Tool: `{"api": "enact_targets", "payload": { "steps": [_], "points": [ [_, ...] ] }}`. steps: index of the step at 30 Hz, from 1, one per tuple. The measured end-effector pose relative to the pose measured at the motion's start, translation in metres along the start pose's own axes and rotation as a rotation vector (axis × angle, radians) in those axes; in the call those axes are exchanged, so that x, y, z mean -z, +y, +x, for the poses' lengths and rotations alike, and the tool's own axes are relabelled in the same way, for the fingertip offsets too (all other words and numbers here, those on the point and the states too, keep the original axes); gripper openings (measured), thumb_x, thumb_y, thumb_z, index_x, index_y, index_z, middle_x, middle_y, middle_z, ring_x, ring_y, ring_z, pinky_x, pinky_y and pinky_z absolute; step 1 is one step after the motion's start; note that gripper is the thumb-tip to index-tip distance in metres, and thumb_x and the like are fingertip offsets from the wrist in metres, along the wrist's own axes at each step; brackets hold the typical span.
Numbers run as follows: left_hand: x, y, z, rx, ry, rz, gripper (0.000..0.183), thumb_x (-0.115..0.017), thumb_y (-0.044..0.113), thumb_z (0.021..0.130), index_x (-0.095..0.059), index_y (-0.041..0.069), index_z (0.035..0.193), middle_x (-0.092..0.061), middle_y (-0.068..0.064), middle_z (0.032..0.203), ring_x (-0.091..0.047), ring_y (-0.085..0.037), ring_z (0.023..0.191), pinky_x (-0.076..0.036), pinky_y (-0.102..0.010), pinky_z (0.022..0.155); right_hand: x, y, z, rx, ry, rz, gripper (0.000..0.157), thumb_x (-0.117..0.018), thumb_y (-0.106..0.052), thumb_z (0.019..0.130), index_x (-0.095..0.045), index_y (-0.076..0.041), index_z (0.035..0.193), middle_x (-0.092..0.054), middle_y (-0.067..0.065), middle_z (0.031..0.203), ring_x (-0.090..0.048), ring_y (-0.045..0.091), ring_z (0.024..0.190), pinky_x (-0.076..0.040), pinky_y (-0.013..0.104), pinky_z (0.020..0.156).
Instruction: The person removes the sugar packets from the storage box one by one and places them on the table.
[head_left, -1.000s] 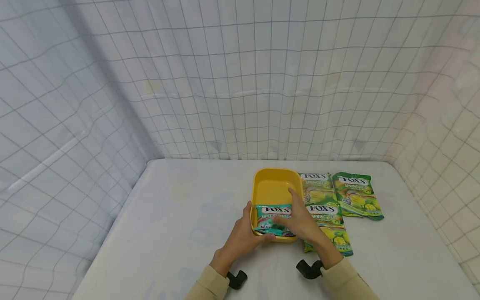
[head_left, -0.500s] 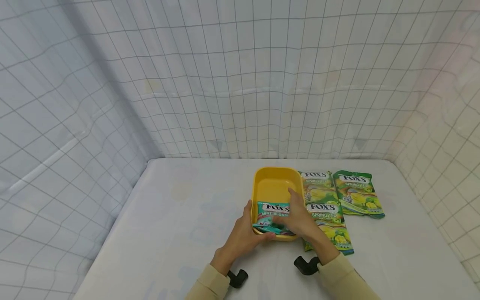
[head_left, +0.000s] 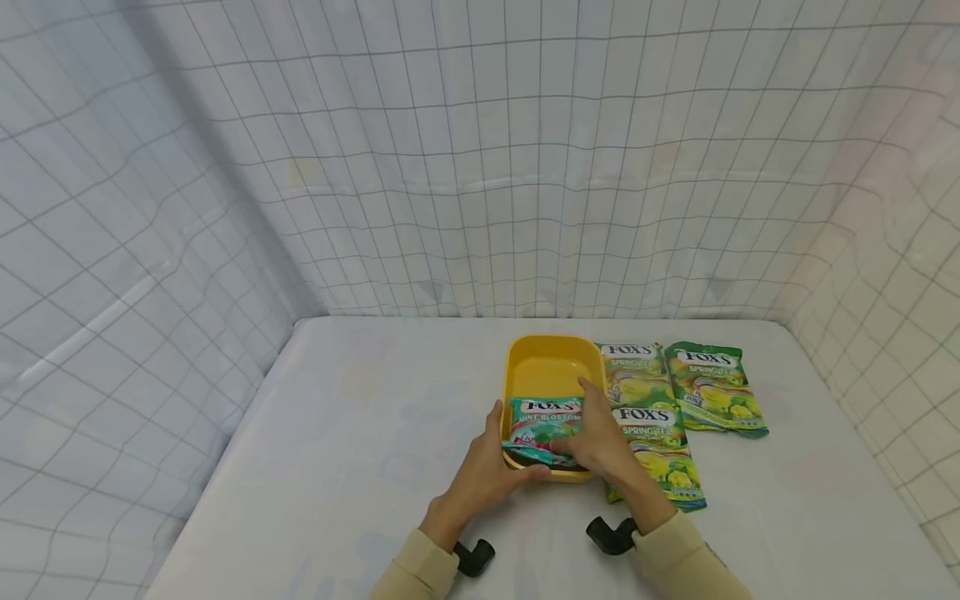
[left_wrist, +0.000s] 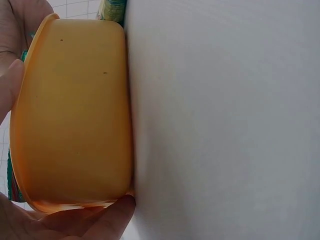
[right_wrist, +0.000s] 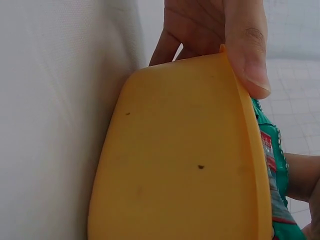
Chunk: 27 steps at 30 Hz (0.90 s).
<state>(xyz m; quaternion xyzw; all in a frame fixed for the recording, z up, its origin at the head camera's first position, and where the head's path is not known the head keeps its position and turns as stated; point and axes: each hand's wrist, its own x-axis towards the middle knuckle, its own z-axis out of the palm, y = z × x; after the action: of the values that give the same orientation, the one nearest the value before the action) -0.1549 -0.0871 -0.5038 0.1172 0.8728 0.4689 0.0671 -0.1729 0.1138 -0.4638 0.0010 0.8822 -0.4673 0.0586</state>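
Note:
A yellow plastic tray (head_left: 547, 379) stands on the table with its far half bare inside. My left hand (head_left: 483, 471) grips its near left corner, thumb along the near rim and fingers against the left wall. In the near half lies a teal Fox's Mint Blossom candy bag (head_left: 536, 421), its near edge tilted up over the rim. My right hand (head_left: 603, 437) reaches over the tray's right side and holds the bag's right part, thumb on top and index finger stretched forward. Its other fingers are hidden. The right wrist view shows the bag (right_wrist: 280, 175) sticking out above the rim.
Three green Fox's Spring Tea bags lie flat to the right: a far bag (head_left: 630, 375), a near bag (head_left: 660, 458) partly under my right forearm, and a right-hand bag (head_left: 716, 387). White gridded curtains (head_left: 480, 167) enclose the white table (head_left: 337, 467).
The Mint Blossom bag has shifted slightly toward the far end of the tray, under my right thumb, which has moved a little. The left hand, tray and green bags stay in place.

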Motion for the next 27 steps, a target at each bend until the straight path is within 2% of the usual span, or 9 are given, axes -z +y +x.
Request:
{"api": "enact_targets", "payload": {
  "steps": [6,10,15,21,27],
  "points": [
    [0.0001,0.0004,-0.0004,0.011,0.0,0.011,0.124,-0.082,0.058,0.08,-0.008,0.002,0.162,-0.058,-0.017,0.137,-0.059,-0.028,0.117,-0.046,-0.051,0.104,-0.0024,-0.0011,-0.0008,-0.008,0.022,-0.015,0.112,-0.09,-0.002,0.074,-0.018,-0.003,0.161,-0.029,0.026,0.158,-0.043,0.048,0.134,-0.038,0.064,0.105],
    [0.0001,0.0001,-0.0004,0.011,0.001,0.008,0.124,-0.082,0.057,0.08,-0.008,0.002,0.163,-0.057,-0.018,0.138,-0.059,-0.028,0.118,-0.045,-0.051,0.104,-0.0021,-0.0012,0.0004,-0.021,0.01,-0.016,0.114,-0.091,-0.001,0.072,-0.02,-0.003,0.161,-0.04,0.026,0.15,-0.049,0.046,0.128,-0.041,0.063,0.103],
    [-0.0001,-0.0006,-0.0007,0.004,0.002,0.012,0.124,-0.082,0.058,0.08,-0.008,0.001,0.162,-0.058,-0.018,0.137,-0.06,-0.029,0.118,-0.046,-0.052,0.103,0.001,-0.0036,0.0018,-0.084,-0.024,-0.015,0.115,-0.092,-0.003,0.071,-0.02,-0.007,0.162,-0.053,0.024,0.138,-0.055,0.042,0.116,-0.044,0.062,0.099],
    [-0.0005,-0.001,0.0001,0.005,-0.002,0.005,0.124,-0.081,0.058,0.08,-0.007,0.002,0.163,-0.057,-0.018,0.139,-0.059,-0.029,0.12,-0.046,-0.051,0.104,0.0043,-0.0066,0.0002,-0.128,-0.032,-0.003,0.112,-0.091,-0.005,0.073,-0.022,-0.008,0.161,-0.053,0.026,0.139,-0.055,0.042,0.116,-0.042,0.063,0.101],
    [-0.0006,-0.0013,0.0007,0.0,-0.001,0.0,0.124,-0.082,0.057,0.08,-0.007,0.003,0.163,-0.057,-0.017,0.138,-0.059,-0.027,0.119,-0.046,-0.051,0.104,0.0045,-0.0063,-0.0004,-0.115,-0.031,0.009,0.104,-0.089,-0.002,0.073,-0.029,-0.006,0.159,-0.052,0.025,0.141,-0.056,0.04,0.113,-0.044,0.061,0.099]
  ]
}}
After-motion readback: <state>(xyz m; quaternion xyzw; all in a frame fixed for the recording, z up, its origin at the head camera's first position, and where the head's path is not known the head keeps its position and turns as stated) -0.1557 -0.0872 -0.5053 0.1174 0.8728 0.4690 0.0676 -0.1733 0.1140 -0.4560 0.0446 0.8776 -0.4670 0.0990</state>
